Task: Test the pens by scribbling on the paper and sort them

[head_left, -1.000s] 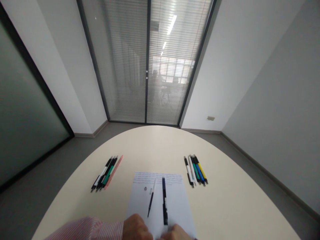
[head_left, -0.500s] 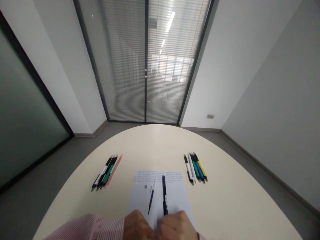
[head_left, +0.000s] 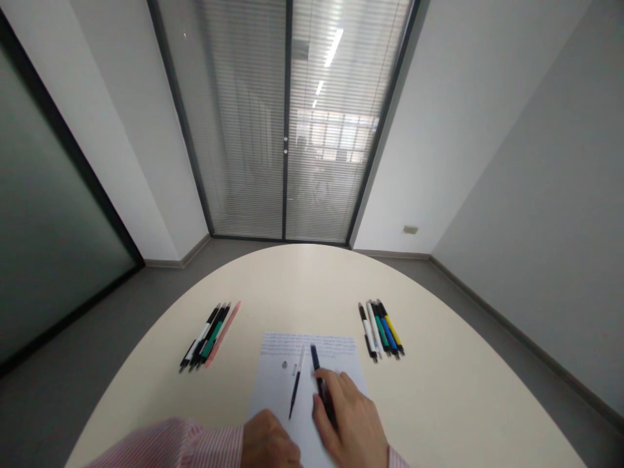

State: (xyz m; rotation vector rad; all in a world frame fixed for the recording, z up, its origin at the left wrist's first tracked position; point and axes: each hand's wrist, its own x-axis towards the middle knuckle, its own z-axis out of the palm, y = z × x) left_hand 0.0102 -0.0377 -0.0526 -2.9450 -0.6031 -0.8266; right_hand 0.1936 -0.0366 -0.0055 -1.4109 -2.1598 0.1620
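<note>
A sheet of paper (head_left: pixel 273 387) with lines of writing at its top lies near the table's front. My right hand (head_left: pixel 348 413) is closed around a black pen (head_left: pixel 316 357) over the sheet's right side. Left of it, a thin ink refill (head_left: pixel 295 390) lies on the paper with a small round part (head_left: pixel 285 364) and a tiny spring-like piece (head_left: pixel 294 369) beside it. My left hand (head_left: pixel 270 442) is curled at the sheet's lower left; its fingertips and anything in them are hidden.
On the round table (head_left: pixel 302 286), several pens (head_left: pixel 207 338) and a pink pen (head_left: pixel 223 335) lie at the left. Another row of several pens (head_left: pixel 383 328) lies at the right. A glass partition with blinds stands beyond the table.
My right hand has moved up and away from my left hand and has taken hold of the black pen, whose lower part has shifted and tilted. My left hand is nearly unmoved.
</note>
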